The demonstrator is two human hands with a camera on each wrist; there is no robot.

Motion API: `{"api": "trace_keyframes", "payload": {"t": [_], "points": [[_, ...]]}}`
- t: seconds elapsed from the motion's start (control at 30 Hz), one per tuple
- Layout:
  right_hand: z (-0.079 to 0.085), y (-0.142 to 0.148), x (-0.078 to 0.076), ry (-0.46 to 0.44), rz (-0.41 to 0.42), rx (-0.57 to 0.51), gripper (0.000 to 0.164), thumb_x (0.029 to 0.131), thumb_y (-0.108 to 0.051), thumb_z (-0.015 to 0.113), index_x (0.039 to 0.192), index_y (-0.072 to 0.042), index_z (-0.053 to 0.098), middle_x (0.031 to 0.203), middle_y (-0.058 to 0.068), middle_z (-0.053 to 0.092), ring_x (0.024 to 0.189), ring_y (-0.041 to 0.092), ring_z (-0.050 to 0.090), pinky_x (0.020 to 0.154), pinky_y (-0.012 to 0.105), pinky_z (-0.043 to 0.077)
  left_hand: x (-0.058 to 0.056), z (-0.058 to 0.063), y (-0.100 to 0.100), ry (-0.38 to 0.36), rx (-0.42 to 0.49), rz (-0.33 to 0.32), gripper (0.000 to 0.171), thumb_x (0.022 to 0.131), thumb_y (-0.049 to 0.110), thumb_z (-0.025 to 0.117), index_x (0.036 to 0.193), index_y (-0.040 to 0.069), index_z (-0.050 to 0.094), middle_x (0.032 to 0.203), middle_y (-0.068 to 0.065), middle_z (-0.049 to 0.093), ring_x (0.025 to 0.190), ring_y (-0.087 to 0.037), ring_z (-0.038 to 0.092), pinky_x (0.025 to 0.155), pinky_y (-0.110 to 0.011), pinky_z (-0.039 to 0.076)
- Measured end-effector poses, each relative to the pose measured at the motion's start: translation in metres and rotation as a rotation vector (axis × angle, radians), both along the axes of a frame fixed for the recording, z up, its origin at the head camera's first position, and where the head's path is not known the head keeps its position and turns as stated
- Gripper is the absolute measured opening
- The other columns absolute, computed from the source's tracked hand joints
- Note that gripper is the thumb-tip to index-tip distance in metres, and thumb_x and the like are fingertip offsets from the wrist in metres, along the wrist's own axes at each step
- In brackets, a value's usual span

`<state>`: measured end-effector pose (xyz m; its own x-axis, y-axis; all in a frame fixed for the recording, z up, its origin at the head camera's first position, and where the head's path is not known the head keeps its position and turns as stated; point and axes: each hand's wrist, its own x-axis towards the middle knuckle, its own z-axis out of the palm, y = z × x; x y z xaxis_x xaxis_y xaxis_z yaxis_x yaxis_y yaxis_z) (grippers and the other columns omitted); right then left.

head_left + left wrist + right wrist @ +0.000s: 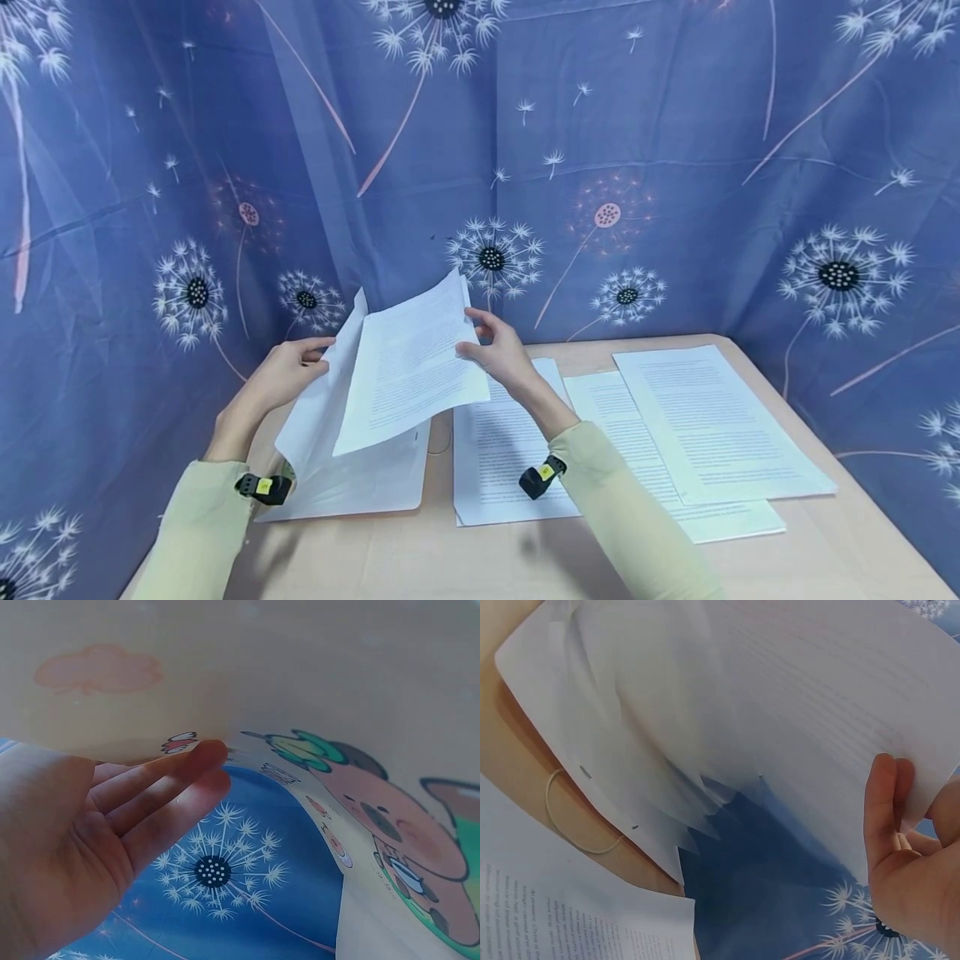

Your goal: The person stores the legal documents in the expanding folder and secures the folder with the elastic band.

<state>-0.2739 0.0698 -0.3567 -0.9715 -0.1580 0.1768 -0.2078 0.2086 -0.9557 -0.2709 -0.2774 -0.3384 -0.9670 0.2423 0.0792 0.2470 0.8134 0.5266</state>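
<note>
A white folder (375, 487) lies on the table at left centre, its cover (318, 417) raised. My left hand (281, 375) pinches the outer edge of that cover. In the left wrist view, the cover's outer face carries a cartoon animal (397, 817), and the fingers (161, 799) lie along it. Printed paper (420, 367) is lifted over the folder, tilted, and my right hand (506, 354) holds it by the right edge between thumb and fingers. An elastic cord (559, 817) loops out from the folder's edge in the right wrist view.
Right of the folder lies a printed stack (502, 467), partly under my right forearm. Farther right, another printed stack (738, 517) is partly covered by more printed pages (720, 425). Blue dandelion-patterned fabric (555, 200) hangs behind and beside the table (420, 558).
</note>
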Motion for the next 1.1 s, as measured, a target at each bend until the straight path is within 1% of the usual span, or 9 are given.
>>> {"api": "trace_keyframes", "payload": {"t": [0.27,0.4,0.53,0.63,0.67,0.77,0.83,0.97,1.1], "points": [[-0.004,-0.007,0.001,-0.003,0.009,-0.004,0.061,0.090,-0.012,0.072,0.146,-0.018,0.050,0.109,0.005,0.049,0.115,0.021,0.047,0.081,0.029,0.045,-0.003,0.000,0.000,0.000,-0.008,-0.004,0.049,0.101,0.018,0.050,0.148,0.006,0.046,0.133,-0.030,0.059,0.117,-0.041,0.061,0.075,-0.037,0.047],[-0.005,-0.012,0.002,0.011,0.016,-0.011,0.061,0.089,-0.011,0.072,0.146,-0.016,0.051,0.102,0.002,0.047,0.102,0.019,0.047,0.073,0.026,0.044,-0.002,0.000,0.000,0.004,-0.009,-0.006,0.049,0.101,0.017,0.050,0.148,0.005,0.047,0.132,-0.031,0.060,0.113,-0.039,0.063,0.073,-0.035,0.045],[-0.003,-0.019,0.005,0.018,0.011,-0.016,0.060,0.089,-0.008,0.072,0.145,-0.011,0.051,0.098,0.001,0.045,0.092,0.018,0.045,0.067,0.025,0.041,-0.001,0.001,0.001,0.009,-0.011,-0.004,0.049,0.100,0.017,0.050,0.148,0.005,0.047,0.131,-0.031,0.060,0.109,-0.036,0.065,0.072,-0.035,0.044],[-0.004,-0.024,0.004,0.012,0.007,-0.014,0.060,0.089,-0.009,0.072,0.145,-0.010,0.051,0.097,0.001,0.043,0.085,0.016,0.043,0.064,0.024,0.039,-0.001,0.001,0.001,-0.002,0.000,-0.005,0.049,0.100,0.017,0.050,0.148,0.005,0.046,0.132,-0.032,0.059,0.081,-0.029,0.065,0.069,-0.035,0.043],[-0.009,-0.026,0.001,0.014,0.004,-0.016,0.060,0.088,-0.010,0.072,0.145,-0.011,0.051,0.096,-0.001,0.043,0.081,0.014,0.043,0.062,0.023,0.038,0.000,0.001,0.002,-0.002,0.003,-0.007,0.049,0.100,0.016,0.050,0.148,0.005,0.046,0.132,-0.033,0.059,0.073,-0.025,0.062,0.068,-0.035,0.043],[-0.010,-0.030,0.001,0.013,0.011,-0.030,0.061,0.088,-0.009,0.071,0.145,-0.009,0.050,0.094,0.000,0.043,0.069,0.011,0.038,0.056,0.022,0.035,0.000,0.001,0.003,-0.008,0.010,-0.013,0.049,0.101,0.016,0.050,0.148,0.005,0.046,0.131,-0.034,0.058,0.054,-0.017,0.044,0.067,-0.035,0.043],[-0.010,-0.033,0.001,0.014,0.010,-0.034,0.061,0.088,-0.009,0.071,0.145,-0.009,0.050,0.093,-0.001,0.043,0.064,0.009,0.036,0.053,0.021,0.033,0.000,0.001,0.003,-0.005,0.009,-0.012,0.049,0.101,0.016,0.050,0.148,0.006,0.046,0.131,-0.033,0.059,0.052,-0.016,0.042,0.067,-0.034,0.043],[-0.009,-0.040,0.003,0.027,0.015,-0.039,0.060,0.089,-0.009,0.070,0.145,-0.008,0.050,0.092,-0.001,0.045,0.063,0.008,0.037,0.053,0.020,0.034,-0.001,0.000,0.003,-0.005,0.009,-0.009,0.049,0.101,0.017,0.050,0.148,0.006,0.047,0.131,-0.032,0.059,0.053,-0.016,0.043,0.067,-0.034,0.043],[-0.007,-0.046,0.005,0.027,0.034,-0.038,0.060,0.089,-0.009,0.069,0.145,-0.008,0.050,0.092,-0.001,0.044,0.065,0.009,0.039,0.054,0.021,0.034,-0.001,0.000,0.003,-0.005,0.008,-0.009,0.049,0.101,0.017,0.050,0.148,0.006,0.047,0.131,-0.032,0.059,0.060,-0.016,0.049,0.069,-0.034,0.043]]}}
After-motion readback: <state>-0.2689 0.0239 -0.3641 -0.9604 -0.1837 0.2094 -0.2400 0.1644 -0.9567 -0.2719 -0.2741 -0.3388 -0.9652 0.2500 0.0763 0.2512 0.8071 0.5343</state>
